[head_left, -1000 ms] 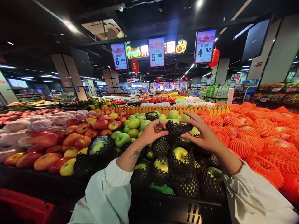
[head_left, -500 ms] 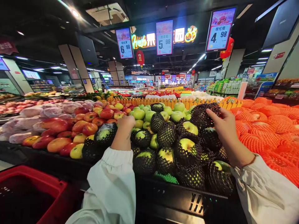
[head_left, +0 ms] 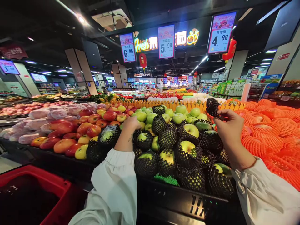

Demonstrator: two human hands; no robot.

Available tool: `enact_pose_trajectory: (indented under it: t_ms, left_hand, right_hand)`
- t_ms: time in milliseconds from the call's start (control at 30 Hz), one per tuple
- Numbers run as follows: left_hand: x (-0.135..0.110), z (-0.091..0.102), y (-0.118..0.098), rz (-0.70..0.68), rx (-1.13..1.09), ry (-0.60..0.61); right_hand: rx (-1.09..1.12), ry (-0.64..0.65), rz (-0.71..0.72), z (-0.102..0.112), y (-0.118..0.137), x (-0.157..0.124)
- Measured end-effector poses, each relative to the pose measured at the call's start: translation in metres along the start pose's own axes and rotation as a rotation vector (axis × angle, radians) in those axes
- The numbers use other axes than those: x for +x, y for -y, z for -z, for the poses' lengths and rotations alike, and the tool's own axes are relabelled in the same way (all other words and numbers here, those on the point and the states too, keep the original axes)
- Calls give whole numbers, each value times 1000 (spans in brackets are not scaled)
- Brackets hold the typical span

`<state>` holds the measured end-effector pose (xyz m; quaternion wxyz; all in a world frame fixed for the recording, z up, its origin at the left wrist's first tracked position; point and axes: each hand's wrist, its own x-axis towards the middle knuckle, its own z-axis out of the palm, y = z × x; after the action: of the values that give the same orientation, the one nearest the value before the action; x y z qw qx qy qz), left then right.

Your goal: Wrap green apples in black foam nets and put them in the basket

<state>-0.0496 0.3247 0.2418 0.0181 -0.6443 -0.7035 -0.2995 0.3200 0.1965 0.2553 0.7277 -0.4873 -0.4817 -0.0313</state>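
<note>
Right hand (head_left: 229, 125) held up a black net (head_left: 212, 107) by the green apples (head_left: 180, 118)

The right hand's grip was closed, thumb against fingers, on the lower end of the net, which rose crumpled from the fingertips. The net was at the right edge of the heap, above the fruit, with the yellow fence (head_left: 136, 104) behind it and the orange-netted fruit (head_left: 274, 140) just to its right.

The left hand (head_left: 131, 125) reached out over the left part of the heap, where the green apples met the red apples (head_left: 89, 129). Its fingers were hidden from the camera, so how far open its grip was, and whether it had hold of anything, could not be told.

Most of the green apples at the back lay bare; those in front sat in black netting, packed close and touching one another. A patch of green mat (head_left: 167, 179) showed below the front row, beside the wall of the black crate (head_left: 168, 195). Farther left, past the red apples, lay pale wrapped fruit (head_left: 38, 114).

Both arms wore white sleeves (head_left: 114, 184). A red basket (head_left: 47, 179) stood at the lower left. Overhead hung price signs reading 6.98 (head_left: 127, 48), 5.98 (head_left: 166, 40) and 4.98 (head_left: 221, 32).
</note>
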Motion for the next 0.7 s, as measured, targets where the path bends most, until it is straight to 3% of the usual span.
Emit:
enact_pose_trajectory:
  t_ms: [133, 200, 267, 333, 400, 467, 567, 700]
  left_hand:
    - [-13, 13, -24, 70, -80, -207]
    - [-17, 20, -36, 31, -302, -335]
    - [-20, 24, -48, 7, -657, -364]
    - [-26, 25, -62, 45, -1097, -246]
    - [-35, 24, -76, 117, -1476, -1]
    - [-48, 21, -89, 135, -1685, 261]
    - [-68, 14, -101, 22, -1749, 501]
    - [-84, 7, -103, -148, -1662, 571]
  right_hand:
    - [-9, 1, 65, 2, 2, -1]
    - [61, -23, 43, 2, 5, -2]
    - [131, -36, 28, 3, 10, -3]
    - [182, 5, 49, 3, 16, -6]
    - [249, 118, 90, 2, 21, -11]
    - [283, 230, 178, 0, 23, -16]
    - [243, 308, 295, -3, 22, -21]
    - [307, 453, 184, -4, 18, -24]
